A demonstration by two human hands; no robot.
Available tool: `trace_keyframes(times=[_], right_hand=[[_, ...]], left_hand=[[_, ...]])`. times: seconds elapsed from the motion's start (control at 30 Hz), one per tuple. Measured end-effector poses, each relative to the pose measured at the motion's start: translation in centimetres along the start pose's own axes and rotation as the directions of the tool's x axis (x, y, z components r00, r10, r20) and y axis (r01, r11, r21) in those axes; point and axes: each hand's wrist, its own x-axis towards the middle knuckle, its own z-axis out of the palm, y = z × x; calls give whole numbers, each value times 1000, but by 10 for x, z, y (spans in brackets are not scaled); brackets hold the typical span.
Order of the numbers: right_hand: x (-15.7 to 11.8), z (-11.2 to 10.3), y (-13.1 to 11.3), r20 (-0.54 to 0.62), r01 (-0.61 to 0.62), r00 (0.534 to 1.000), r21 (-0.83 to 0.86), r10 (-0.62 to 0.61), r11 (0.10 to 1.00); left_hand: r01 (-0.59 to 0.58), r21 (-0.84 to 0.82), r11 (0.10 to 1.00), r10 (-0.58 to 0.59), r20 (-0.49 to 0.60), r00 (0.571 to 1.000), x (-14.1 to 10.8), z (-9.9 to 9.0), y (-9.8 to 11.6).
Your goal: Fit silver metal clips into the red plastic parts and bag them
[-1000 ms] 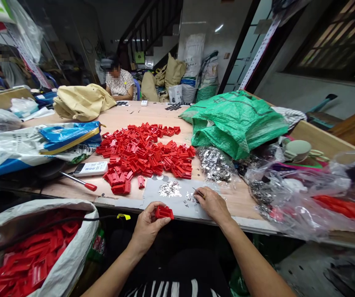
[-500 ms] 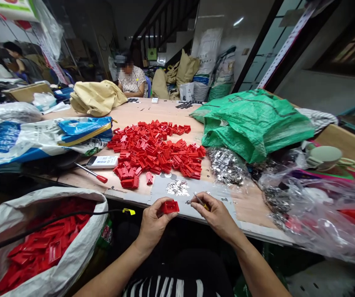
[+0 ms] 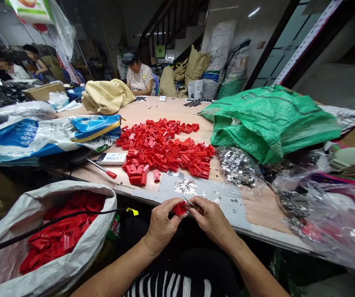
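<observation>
Near the table's front edge, my left hand (image 3: 164, 222) grips a red plastic part (image 3: 180, 208) between thumb and fingers. My right hand (image 3: 210, 218) is closed on a thin pointed metal tool (image 3: 190, 202), whose tip lies beside the red part. The two hands almost meet; anything small between the fingertips is too tiny to make out. Just beyond them, small silvery metal pieces (image 3: 185, 186) lie on a grey sheet (image 3: 168, 187). Behind these spreads a large heap of red parts (image 3: 162, 148).
An open sack (image 3: 103, 194) of red parts stands at the lower left. A red-handled screwdriver (image 3: 105, 170) and a white box (image 3: 112, 159) lie left of the heap. To the right are a green bag (image 3: 273, 123) and clear bags of metal pieces (image 3: 237, 167). A person (image 3: 138, 78) sits across the table.
My right hand has moved in to my left hand, bringing the tool to the red part. The red part is turned and more covered by fingers. The view has shifted slightly.
</observation>
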Motion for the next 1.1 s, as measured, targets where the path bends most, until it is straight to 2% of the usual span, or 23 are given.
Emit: trace_keyframes(times=[0.33, 0.53, 0.63, 0.73, 0.83, 0.9, 1.1], right_hand=[[-1, 2, -2, -2, 26, 1000, -32, -26, 999], [4, 1, -4, 28, 44, 999, -15, -43, 999], [5, -2, -6, 61, 35, 997, 55, -38, 998], [4, -5, -2, 89, 3, 996, 211, -22, 977], [1, -6, 6, 57, -84, 996, 334, 69, 939], [0, -4, 11, 30, -119, 993, 353, 116, 928], [3, 7, 11, 27, -122, 993, 289, 119, 950]], left_hand=[[-41, 30, 999, 42, -46, 998, 0, -1, 1], [-12, 11, 1000, 13, -50, 999, -3, 0, 0], [20, 5, 1000, -19, -61, 998, -5, 1, -1], [33, 21, 999, -31, -80, 996, -7, 0, -2], [34, 33, 999, -31, -86, 996, -7, -2, -3], [36, 33, 999, -33, -84, 996, -7, -3, -3], [11, 32, 999, -8, -82, 997, -7, -3, -1]])
